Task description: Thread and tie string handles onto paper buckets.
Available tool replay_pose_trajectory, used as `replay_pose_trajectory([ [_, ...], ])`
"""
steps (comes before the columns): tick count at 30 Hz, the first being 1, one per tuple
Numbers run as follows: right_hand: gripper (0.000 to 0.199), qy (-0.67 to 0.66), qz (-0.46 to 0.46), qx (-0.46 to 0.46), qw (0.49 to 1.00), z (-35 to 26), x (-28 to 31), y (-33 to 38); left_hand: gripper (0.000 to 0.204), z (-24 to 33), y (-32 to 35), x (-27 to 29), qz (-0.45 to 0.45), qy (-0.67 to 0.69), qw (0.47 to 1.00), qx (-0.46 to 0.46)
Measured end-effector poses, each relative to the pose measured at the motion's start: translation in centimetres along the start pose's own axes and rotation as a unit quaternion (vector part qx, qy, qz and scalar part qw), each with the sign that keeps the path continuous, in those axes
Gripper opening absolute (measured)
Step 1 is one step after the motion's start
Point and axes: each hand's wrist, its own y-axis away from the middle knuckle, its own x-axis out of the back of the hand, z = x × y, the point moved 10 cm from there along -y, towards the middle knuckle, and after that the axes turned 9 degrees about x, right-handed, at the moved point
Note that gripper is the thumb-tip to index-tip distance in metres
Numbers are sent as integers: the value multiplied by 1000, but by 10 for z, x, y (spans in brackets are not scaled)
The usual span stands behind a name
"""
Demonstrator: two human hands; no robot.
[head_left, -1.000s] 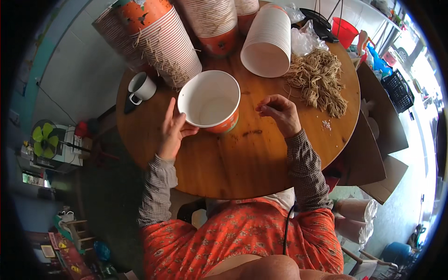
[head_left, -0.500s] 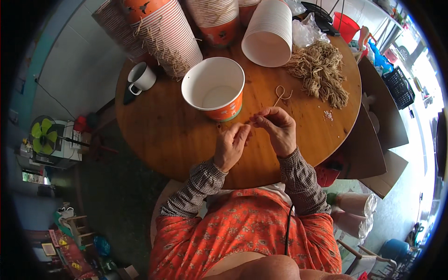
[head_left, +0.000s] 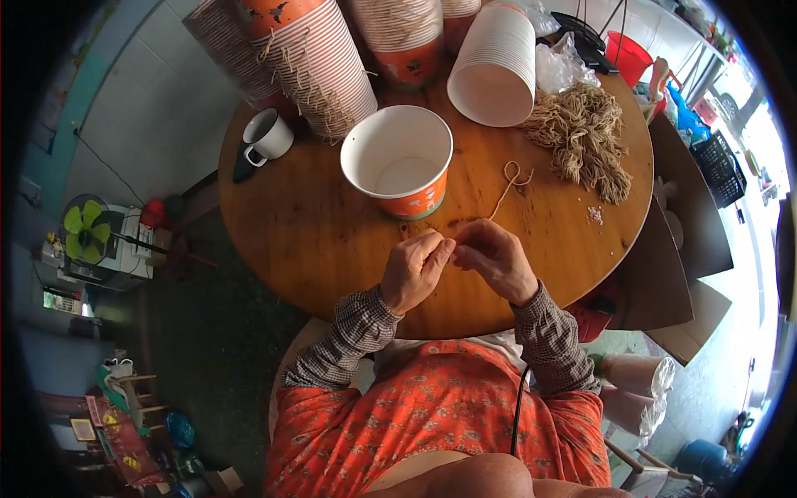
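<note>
Right hand [head_left: 500,261] is pinching twine [head_left: 501,200], whose loop is lying on the table [head_left: 332,257] right of the standing tub [head_left: 397,149]. Left hand [head_left: 415,270] is meeting it, but they're hiding the twine's end, so can't tell the left's grip tbh. Tub stacks [head_left: 324,79] are getting cut off.

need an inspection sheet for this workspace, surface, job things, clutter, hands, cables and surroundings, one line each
Surface: round wooden table, dark marks in places
Job's things: orange-and-white tub upright beyond the hands; tan cord strand leading toward the right hand; tan cord bundle at right; white tub stack, open end toward the person
Clutter: white mug at left; clear plastic bag behind the bundle; pale bits near the right edge
Hands: fingers of the left hand and right hand close together; grip too small to confirm
Cables: dark cable down the person's front
Surroundings: green-bladed fan left; cardboard and red bucket right
</note>
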Motion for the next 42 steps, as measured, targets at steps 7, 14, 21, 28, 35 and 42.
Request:
replay_pose_trajectory([
  [7, 12, 178, 70, 62, 980, -11, 5, 1, 10, 4, -2, 6, 34, 2, 999, -6],
  [14, 11, 72, 84, 49, 993, 3, 14, -5, 6, 12, -9, 8, 49, -12, 998, -43],
  [21, 12, 26, 89, -12, 996, 13, 16, -4, 7, 10, -10, 6, 54, -7, 997, -47],
  [28, 11, -54, 121, 0, 991, 13, 29, -5, 20, 34, -13, 20, 116, -144, 974, -131],
  [35, 11, -93, 202, 70, 973, -3, 43, -8, 50, 17, -64, 23, 55, -348, 935, -52],
  [42, 5, -110, 216, 176, 954, -34, 29, -11, 29, 21, -53, 42, -6, 36, 999, 39],
])
